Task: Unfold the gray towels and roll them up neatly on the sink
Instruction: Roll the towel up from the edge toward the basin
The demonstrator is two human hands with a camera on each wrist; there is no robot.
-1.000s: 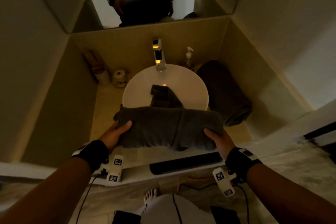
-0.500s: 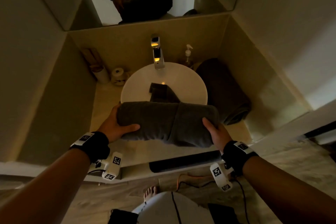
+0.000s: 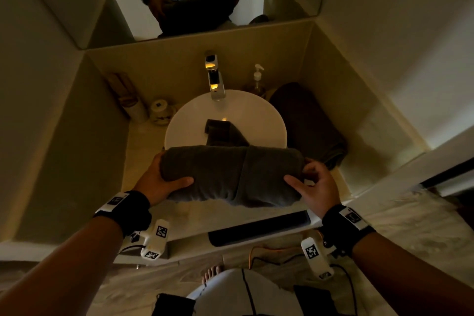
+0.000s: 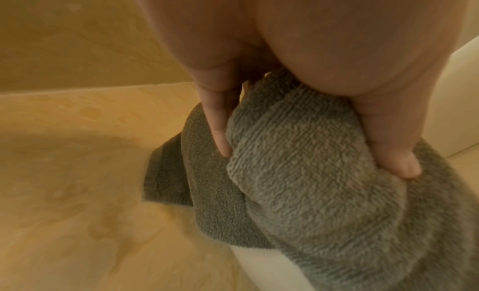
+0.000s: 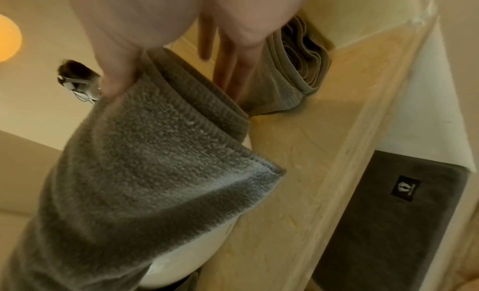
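A gray towel (image 3: 230, 172), rolled into a thick log, lies across the near rim of the round white sink (image 3: 256, 110). Its loose tail trails forward into the basin. My left hand (image 3: 164, 179) grips the roll's left end, thumb on the front and fingers behind; the left wrist view shows the thumb pressed into the towel (image 4: 311, 182). My right hand (image 3: 307, 179) pinches the right end, thumb on a corner of the towel (image 5: 155, 162) and fingers behind it. A second gray towel (image 3: 307, 120), rolled, lies on the counter right of the sink.
A chrome faucet (image 3: 214, 79) stands behind the basin, a soap dispenser (image 3: 257, 77) to its right. A cup (image 3: 160, 111) and a bottle (image 3: 133, 105) sit at the back left. A dark mat (image 3: 259, 228) lies below the counter's front edge. Walls enclose both sides.
The roll has grown tighter and shifted slightly toward the basin. My right hand's fingers have curled up around the roll's right end.
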